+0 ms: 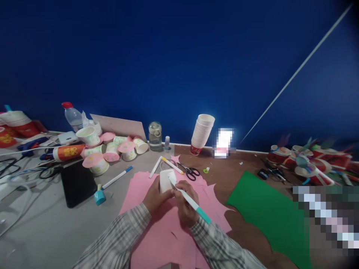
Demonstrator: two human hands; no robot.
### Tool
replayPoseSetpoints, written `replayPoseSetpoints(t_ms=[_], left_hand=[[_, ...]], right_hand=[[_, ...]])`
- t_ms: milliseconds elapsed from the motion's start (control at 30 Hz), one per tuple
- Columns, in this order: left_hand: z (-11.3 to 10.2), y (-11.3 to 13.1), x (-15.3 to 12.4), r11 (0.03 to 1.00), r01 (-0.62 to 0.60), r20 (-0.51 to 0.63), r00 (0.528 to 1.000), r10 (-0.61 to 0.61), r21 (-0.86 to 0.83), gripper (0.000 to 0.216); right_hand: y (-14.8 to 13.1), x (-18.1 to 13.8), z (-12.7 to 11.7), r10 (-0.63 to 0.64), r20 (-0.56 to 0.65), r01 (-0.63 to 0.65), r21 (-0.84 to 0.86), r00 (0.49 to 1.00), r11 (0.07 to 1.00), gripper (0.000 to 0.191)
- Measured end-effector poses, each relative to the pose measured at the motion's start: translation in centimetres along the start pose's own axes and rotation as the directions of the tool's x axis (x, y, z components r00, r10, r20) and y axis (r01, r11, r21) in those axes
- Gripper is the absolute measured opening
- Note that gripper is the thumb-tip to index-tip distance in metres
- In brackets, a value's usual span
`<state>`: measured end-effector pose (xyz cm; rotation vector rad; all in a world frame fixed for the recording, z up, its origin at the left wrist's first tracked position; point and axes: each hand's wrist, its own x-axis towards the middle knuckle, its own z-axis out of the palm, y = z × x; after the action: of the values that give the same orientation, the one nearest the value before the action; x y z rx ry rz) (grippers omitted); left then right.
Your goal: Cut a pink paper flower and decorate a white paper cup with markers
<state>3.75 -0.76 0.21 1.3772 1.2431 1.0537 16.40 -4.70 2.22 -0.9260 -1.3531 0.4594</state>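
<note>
My left hand (153,197) is closed around a small white paper cup (165,180), tilted on its side above pink paper sheets (157,239). In my right hand (186,209) is a white marker (191,201) with a teal back end, and its tip meets the cup's side, where a small green mark shows. Just beyond the cup lie a white pen (155,166), a yellow-tipped marker (172,165) and black-handled scissors (193,173).
Pink-topped paper cups (98,164) crowd the left, by a black tablet (77,183), a blue-capped marker (117,177) and cables. A cup stack (202,130) and glass bottle (155,136) stand behind. Green paper (269,220) and red cups (316,164) are on the right.
</note>
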Motion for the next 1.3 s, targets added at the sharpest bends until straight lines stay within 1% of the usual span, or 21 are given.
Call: replayPoseSetpoints(t_ms=[233,433,600,733,1000,1200,1300], left_hand=[[0.0,0.32,-0.01,1.0,0.006,-0.015,1.0,-0.006,0.02,0.046],[-0.1,0.01,0.12,1.0,-0.013,-0.013,1.0,0.013,0.018,0.046],[-0.15,-0.32,0.12,1.0,-0.028,-0.001,1.0,0.028,-0.01,0.046],[-0.16,-0.49,0.14,1.0,-0.016,-0.002,1.0,0.016,-0.006,0.045],[-0.11,-0.42,0.21,1.0,-0.016,-0.007,1.0,0.016,-0.005,0.048],[-0.13,-0.41,0.16,0.999,-0.008,0.006,1.0,0.008,-0.043,0.05],[-0.13,-0.12,0.13,0.998,-0.02,0.0,1.0,0.02,-0.053,0.051]], right_hand=[[-0.1,0.05,-0.01,-0.058,0.028,0.06,-0.08,0.998,0.995,0.013],[0.22,-0.25,-0.21,-0.005,0.083,0.013,-0.095,0.997,0.995,0.014],[0.42,-0.46,-0.09,0.004,0.036,-0.002,-0.064,0.999,0.998,0.014],[0.47,-0.42,-0.06,0.025,0.06,-0.021,-0.068,0.998,0.997,0.013],[0.33,-0.08,-0.05,-0.059,0.026,0.062,-0.114,0.998,0.992,0.016],[0.23,0.08,-0.13,0.045,0.023,-0.042,-0.125,0.999,0.991,0.014],[0.13,0.24,-0.2,0.058,0.015,-0.055,-0.138,0.998,0.989,0.014]])
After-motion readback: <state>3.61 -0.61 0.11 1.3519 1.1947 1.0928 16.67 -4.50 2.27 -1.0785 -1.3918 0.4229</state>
